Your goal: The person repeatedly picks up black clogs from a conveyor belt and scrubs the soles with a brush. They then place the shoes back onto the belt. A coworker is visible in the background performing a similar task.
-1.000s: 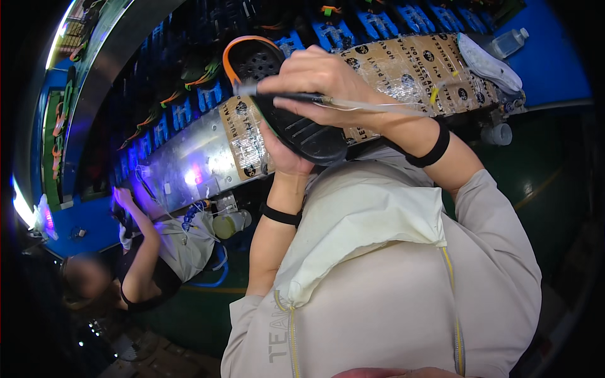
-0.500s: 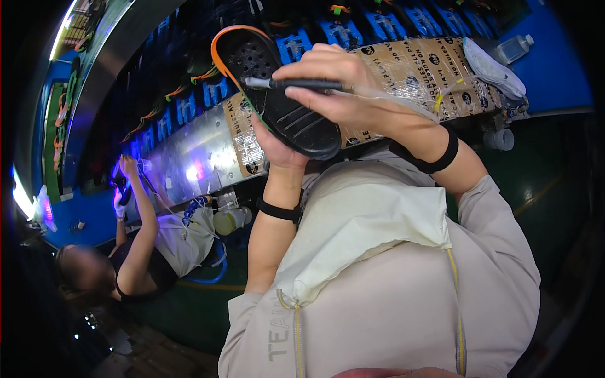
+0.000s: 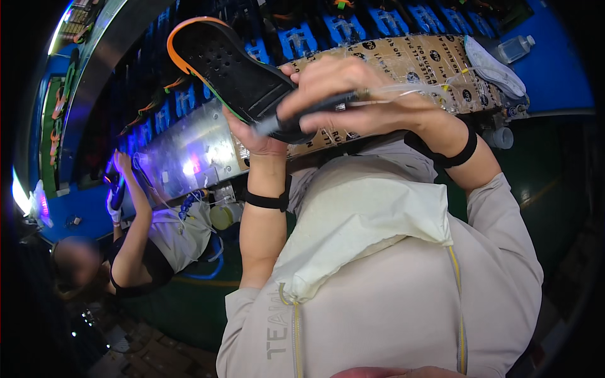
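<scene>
A black shoe sole (image 3: pixel 236 72) with an orange rim at its toe end is held up over the bench, its hollow side with small round holes facing me. My left hand (image 3: pixel 257 137) grips it from beneath near the heel, most of the fingers hidden behind it. My right hand (image 3: pixel 359 85), smeared by motion, is closed round the black handle of a brush (image 3: pixel 331 103) with a clear tube running from its back end. The pale brush tip is blurred and lies over the heel edge of the sole, near my left hand; whether it touches cannot be told.
Beneath my hands is a bench edge covered in printed brown tape (image 3: pixel 403 60). Blue holders (image 3: pixel 343 28) line the far side. A white shoe-shaped piece (image 3: pixel 495 66) and a clear bottle (image 3: pixel 517 47) lie at right. Another person (image 3: pixel 142 233) works at left beside a metal plate (image 3: pixel 205 151).
The sole has shifted left and slightly up, tilting further. The brush has moved from the middle of the sole down to its heel edge. My left hand has moved left with the sole.
</scene>
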The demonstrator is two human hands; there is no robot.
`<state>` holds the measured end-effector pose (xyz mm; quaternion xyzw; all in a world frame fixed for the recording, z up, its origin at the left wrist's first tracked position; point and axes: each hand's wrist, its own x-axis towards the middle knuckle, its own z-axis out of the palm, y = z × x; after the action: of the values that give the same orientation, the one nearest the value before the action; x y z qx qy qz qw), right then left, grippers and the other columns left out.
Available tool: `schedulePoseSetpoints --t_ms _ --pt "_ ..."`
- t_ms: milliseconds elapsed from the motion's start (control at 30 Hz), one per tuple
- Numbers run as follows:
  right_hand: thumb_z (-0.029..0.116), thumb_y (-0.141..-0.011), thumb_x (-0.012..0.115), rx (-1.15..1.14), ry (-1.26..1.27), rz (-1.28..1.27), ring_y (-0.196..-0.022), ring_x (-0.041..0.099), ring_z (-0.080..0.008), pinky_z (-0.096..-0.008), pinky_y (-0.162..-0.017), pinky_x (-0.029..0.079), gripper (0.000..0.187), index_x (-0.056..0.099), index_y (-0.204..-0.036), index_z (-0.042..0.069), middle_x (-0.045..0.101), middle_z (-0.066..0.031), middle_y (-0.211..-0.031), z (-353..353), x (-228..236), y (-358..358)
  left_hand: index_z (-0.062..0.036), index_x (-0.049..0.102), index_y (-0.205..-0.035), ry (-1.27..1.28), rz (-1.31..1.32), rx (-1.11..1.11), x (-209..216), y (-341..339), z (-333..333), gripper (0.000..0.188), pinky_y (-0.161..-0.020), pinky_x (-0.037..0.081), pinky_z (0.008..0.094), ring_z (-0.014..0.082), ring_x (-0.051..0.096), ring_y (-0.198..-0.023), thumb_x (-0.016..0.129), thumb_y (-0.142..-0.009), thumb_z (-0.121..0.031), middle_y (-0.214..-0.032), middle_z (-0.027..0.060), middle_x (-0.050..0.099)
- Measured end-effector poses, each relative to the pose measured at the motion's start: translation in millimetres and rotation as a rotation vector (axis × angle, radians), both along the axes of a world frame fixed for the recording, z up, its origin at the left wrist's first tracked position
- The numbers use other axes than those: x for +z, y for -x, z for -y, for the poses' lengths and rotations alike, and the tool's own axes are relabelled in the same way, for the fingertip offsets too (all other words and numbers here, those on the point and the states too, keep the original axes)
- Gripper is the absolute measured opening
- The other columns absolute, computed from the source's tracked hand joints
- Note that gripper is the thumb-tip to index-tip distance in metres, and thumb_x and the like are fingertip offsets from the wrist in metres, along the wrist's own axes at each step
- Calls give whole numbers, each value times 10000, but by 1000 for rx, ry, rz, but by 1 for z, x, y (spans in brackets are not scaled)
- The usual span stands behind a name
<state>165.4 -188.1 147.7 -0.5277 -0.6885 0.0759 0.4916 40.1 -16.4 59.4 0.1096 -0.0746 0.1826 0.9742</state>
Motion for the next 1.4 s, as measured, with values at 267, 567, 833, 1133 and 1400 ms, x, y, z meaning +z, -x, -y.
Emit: schedulePoseSetpoints --t_ms 267,567,833,1133,1400 --pt "158 -871 858 145 84 18 -911 664 -258 -424 -890 481 352 790 -1215 117 722 -48 -929 12 16 3 -115 558 -1499 -80 139 -150 17 -6 -11 901 -1063 560 557 436 596 -1278 610 -897 -784 -1401 278 593" --pt "179 -890 847 157 109 73 -902 670 -280 -408 -888 488 289 811 -1169 112 744 -68 -958 20 25 -1 -70 467 -1591 -195 173 -206 33 -12 -34 1036 -1077 523 665 491 612 -1311 450 -910 -851 -1509 321 551" --pt "162 -881 846 223 198 28 -856 650 -292 -419 -832 497 294 814 -1166 100 701 -83 -873 27 36 -5 -33 439 -1593 -329 130 -314 53 -13 -39 1033 -1094 520 645 512 618 -1304 501 -922 -816 -1485 368 540" --pt "189 -885 844 93 165 141 -903 666 -295 -432 -831 508 309 805 -1179 104 748 -75 -950 34 37 -15 92 487 -1514 -712 -9 -315 79 -26 -42 876 -1059 582 544 474 699 -1195 303 -1051 -629 -1363 371 631" --pt "180 -902 818 34 238 305 -924 650 -262 -415 -864 467 282 799 -1176 118 685 -39 -897 40 41 -17 -16 663 -1372 -772 -253 -341 93 -41 -43 414 -904 629 314 199 775 -1036 503 -1129 -309 -1211 135 770"
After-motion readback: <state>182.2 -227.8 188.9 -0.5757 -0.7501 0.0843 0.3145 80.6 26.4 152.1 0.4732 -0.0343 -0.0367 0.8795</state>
